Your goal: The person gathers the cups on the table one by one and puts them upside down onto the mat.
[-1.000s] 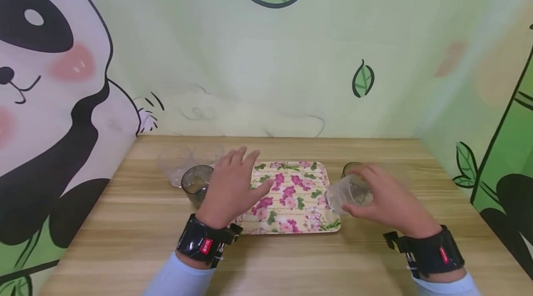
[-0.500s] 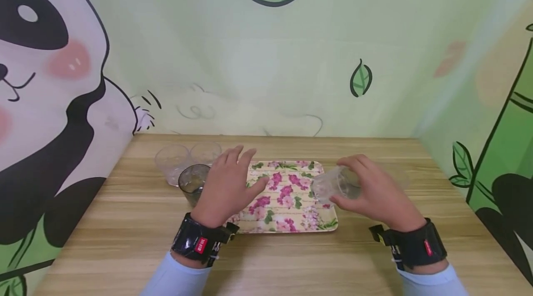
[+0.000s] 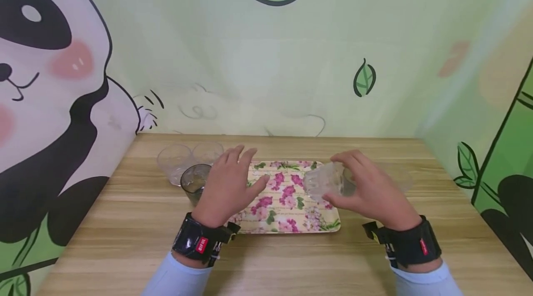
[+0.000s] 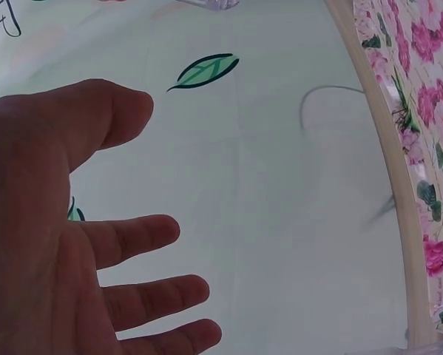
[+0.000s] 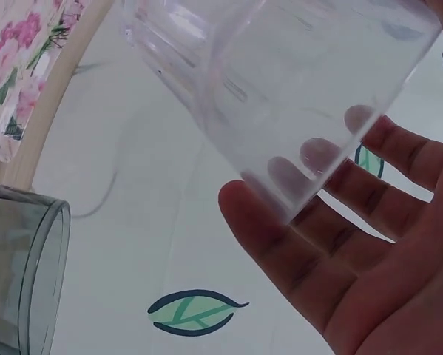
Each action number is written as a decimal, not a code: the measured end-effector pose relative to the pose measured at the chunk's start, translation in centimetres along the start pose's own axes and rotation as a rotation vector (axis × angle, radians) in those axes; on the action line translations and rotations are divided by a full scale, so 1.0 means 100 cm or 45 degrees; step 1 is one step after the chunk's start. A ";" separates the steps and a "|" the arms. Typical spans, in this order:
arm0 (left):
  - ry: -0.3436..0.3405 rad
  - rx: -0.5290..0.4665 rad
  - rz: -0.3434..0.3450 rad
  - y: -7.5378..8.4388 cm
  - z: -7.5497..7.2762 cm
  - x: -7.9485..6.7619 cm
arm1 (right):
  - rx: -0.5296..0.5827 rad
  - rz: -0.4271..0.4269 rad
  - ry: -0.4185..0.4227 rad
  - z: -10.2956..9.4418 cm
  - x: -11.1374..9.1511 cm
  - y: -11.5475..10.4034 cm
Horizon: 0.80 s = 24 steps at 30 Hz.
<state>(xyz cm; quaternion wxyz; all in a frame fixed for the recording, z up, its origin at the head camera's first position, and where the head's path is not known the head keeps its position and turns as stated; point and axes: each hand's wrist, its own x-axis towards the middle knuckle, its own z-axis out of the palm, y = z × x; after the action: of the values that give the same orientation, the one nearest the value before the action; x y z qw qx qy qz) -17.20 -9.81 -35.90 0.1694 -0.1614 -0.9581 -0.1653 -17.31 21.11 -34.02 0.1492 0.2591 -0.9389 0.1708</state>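
My right hand (image 3: 366, 189) grips a clear plastic cup (image 3: 322, 180) near its mouth end, fingers on one side and thumb on the other. The cup lies tilted over the right part of a floral tray (image 3: 287, 229), its base pointing left. In the right wrist view, the fingertips show through the wall of the clear cup (image 5: 280, 96). My left hand (image 3: 226, 187) hovers over the tray's left side, fingers spread and holding nothing. Beside it stands a smoky dark glass (image 3: 192, 180), partly covered by that hand. The left wrist view shows the bare left hand (image 4: 51, 200) with fingers apart.
Two clear cups, one nearer (image 3: 172, 164) and one farther (image 3: 207, 150), stand at the back left. Another dark glass (image 5: 14, 274) is near the tray's right side, mostly hidden behind my right hand in the head view. A printed wall closes off the wooden table's (image 3: 283, 263) back.
My right hand has carried the clear cup leftward from the tray's right edge to farther over the tray. The left hand has barely moved.
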 end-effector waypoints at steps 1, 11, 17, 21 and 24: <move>-0.001 0.005 0.000 0.000 0.000 0.000 | 0.008 -0.011 0.004 -0.001 0.000 0.000; 0.010 0.019 0.015 -0.001 0.000 0.001 | 0.088 -0.055 0.080 -0.001 0.002 0.006; -0.019 0.020 0.061 0.002 0.002 0.003 | 0.138 -0.030 0.104 0.003 0.002 0.007; -0.022 -0.018 0.100 0.003 0.005 0.002 | 0.182 -0.037 0.101 0.008 0.002 0.006; -0.037 -0.081 0.159 0.006 0.006 0.001 | 0.226 -0.078 0.110 0.013 0.004 0.004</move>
<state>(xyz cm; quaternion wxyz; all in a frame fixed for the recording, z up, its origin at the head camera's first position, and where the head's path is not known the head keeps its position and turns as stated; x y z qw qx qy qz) -17.26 -9.02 -36.24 0.1602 -0.2284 -0.9428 -0.1824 -18.06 20.76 -35.13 0.1712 0.2922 -0.9044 0.2597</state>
